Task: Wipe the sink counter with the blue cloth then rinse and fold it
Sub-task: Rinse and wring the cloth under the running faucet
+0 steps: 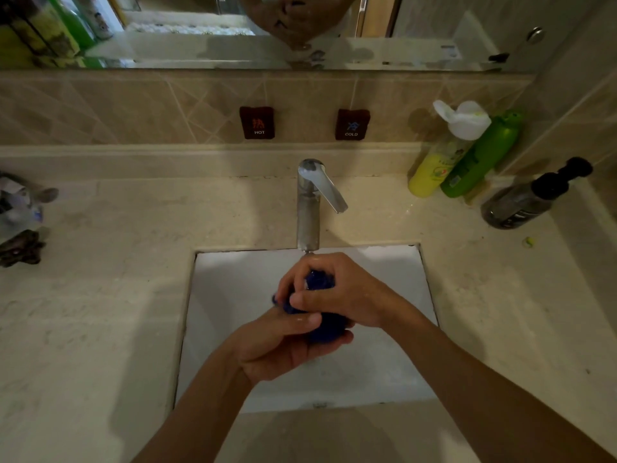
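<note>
Over the sink [233,285], just under the tap's spout, both my hands were closed on the cloth [319,282]. My right hand [337,289] came in from the right and wrapped over the top of the blue wad, fingers curled round its far side, thumb pointing left across the front. My left hand [283,345] lay below it, palm up, its grip cupped round the lower end of the cloth, which showed dark blue between thumb and fingers. A small tip of blue poked out to the left of my right fingers. The cloth was bunched tight, not spread, and hung above the white basin without touching it. The two hands touched each other where they overlapped.

The tap [309,208] stood behind the basin on the worktop [100,279], its lever swung toward the right. I could not tell whether water was running.

On the tiled wall behind, two dark tags read HOT [257,123] and COLD [352,124]. At the right back corner of the worktop a yellow bottle [430,172] with an open white cap leaned beside a green bottle [480,158], touching it, and a dark pump bottle [524,198] leaned further right. At the left edge sat some dark, blurred items I could not make out. A mirror [400,51] ran along the top.
</note>
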Demonstrator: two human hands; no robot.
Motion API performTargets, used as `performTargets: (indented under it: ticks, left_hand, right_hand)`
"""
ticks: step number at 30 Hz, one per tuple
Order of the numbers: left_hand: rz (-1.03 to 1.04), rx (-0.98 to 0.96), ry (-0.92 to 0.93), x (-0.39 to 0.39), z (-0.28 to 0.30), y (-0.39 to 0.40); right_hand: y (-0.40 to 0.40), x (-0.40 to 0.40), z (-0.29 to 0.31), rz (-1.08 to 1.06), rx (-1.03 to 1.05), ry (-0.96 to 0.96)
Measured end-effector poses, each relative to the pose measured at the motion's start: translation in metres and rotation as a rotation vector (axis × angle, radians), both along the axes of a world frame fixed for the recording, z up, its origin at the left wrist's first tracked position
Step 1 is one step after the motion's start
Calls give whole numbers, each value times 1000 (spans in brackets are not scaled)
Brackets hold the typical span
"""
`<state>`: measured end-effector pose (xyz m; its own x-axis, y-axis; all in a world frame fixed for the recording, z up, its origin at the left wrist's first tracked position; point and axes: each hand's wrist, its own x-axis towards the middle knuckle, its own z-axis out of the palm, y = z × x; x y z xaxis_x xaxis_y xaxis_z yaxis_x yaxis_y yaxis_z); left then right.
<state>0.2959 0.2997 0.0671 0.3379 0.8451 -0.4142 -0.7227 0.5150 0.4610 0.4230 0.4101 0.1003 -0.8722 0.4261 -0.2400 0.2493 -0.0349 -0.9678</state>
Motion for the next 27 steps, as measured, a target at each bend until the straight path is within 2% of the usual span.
performTargets:
  ticks: [3,7,10,15,18,19,21,24,25,27]
  left_hand:
    - [-56,-34,83,3,7,-1]
    - [-10,-52,182,25,7,6]
    - [-23,-129,430,38,-2,16]
    - [-96,-450,827,54,-41,28]
    - [-282,-251,1238,57,-61,22]
    - [-277,-243,1276,56,-62,20]
    - [-97,-284,1045,50,-57,14]
    - [70,-170,552,41,-42,7]
    - [80,-147,452,40,-37,5]
    - [51,-151,439,40,-26,5]
  right_hand:
    - [3,2,6,59,87,-68]
    - [3,0,-10,-42,190,-112]
    - [-3,-7,-33,-141,226,-195]
    - [-10,-17,-79,-356,123,-309]
    - [-15,-19,-93,-400,70,-392]
    - [-17,-17,-92,-411,53,-379]
    - [-19,-10,-85,-417,15,-304]
    - [-23,3,-64,-335,-60,-99]
    - [-22,5,-56,-292,-54,-63]
    - [-19,6,-47,-229,-25,-62]
